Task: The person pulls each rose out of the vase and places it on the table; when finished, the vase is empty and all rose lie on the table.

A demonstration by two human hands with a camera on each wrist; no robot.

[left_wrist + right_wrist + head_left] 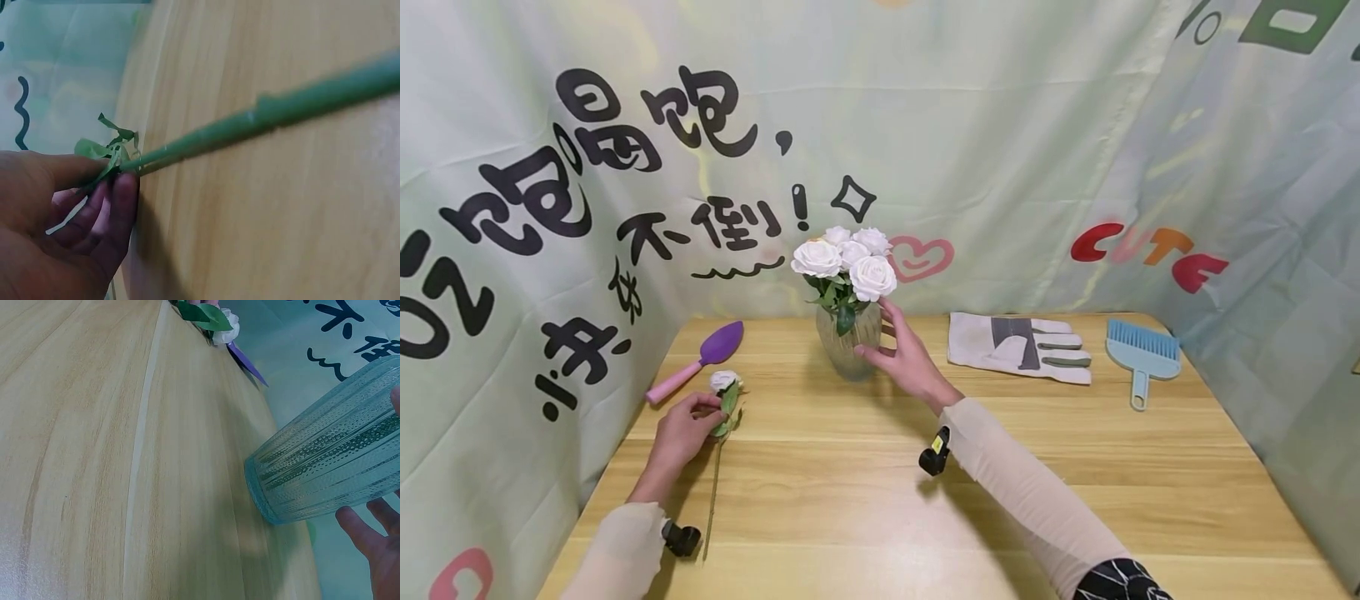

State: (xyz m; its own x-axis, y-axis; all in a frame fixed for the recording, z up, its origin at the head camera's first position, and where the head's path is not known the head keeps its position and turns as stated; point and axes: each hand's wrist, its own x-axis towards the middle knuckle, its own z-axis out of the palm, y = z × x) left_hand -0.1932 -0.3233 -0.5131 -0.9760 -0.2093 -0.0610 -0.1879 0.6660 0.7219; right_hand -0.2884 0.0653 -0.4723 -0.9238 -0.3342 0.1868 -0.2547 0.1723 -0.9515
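Note:
My left hand (685, 429) pinches a single white rose (725, 382) just below its bloom. Its long green stem (250, 125) trails toward the near side of the table, and the fingers partly cover its leaves. A ribbed clear glass vase (842, 346) stands at the back middle, filled with several white roses (846, 258) and green leaves. My right hand (910, 354) holds the vase from its right side, thumb across the front and fingers toward the back. In the right wrist view the vase (331, 450) looks slanted, with fingers on both sides of it.
A purple trowel (722, 342) with a pink handle lies left of the vase, close to the single rose. To the right are a white and grey work glove (1018, 348) and a light blue brush with dustpan (1142, 354). Printed cloth (1000, 167) hangs behind the wooden table (850, 500).

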